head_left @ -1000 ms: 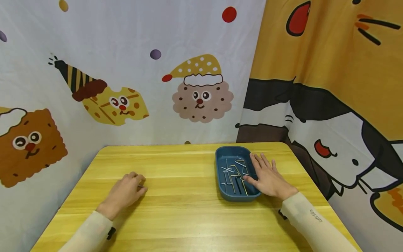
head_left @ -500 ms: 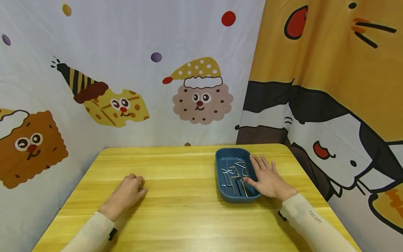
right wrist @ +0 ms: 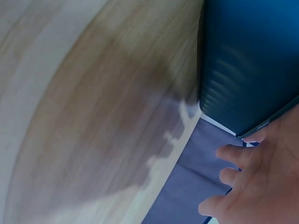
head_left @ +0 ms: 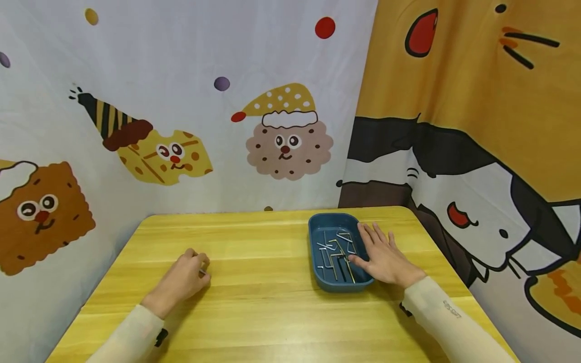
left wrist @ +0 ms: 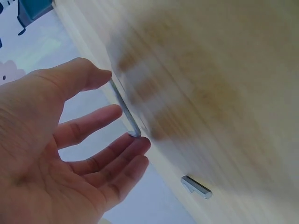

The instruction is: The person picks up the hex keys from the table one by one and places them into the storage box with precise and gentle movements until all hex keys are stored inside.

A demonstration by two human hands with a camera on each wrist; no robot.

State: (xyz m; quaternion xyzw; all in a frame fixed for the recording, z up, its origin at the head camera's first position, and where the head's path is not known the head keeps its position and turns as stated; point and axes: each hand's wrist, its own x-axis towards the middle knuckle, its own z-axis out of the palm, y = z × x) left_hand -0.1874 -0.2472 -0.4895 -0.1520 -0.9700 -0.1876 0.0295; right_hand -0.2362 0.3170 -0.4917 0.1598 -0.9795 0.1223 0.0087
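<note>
In the head view my left hand (head_left: 176, 280) is low over the left half of the table. Its thumb and fingertips pinch a thin silver hex key (left wrist: 124, 108), seen tilted in the left wrist view. Beyond the fingertips a second short metal hex key (left wrist: 197, 187) lies on the wood. My right hand (head_left: 386, 258) rests on the right rim of a blue bin (head_left: 341, 287), fingers spread and straight, thumb reaching over the edge. Inside the bin lie several loose hex keys (head_left: 335, 264), silver, brass-coloured and dark.
The wooden table (head_left: 254, 312) carries the bin on its right side. A printed cloth (head_left: 199, 45) with cartoon figures hangs behind the table, and a yellow cartoon curtain (head_left: 481, 96) hangs at the right.
The left fingers have lifted slightly, and the grey hex key between them now shows. The right hand stays on the bin's rim. The head view has shifted a little.
</note>
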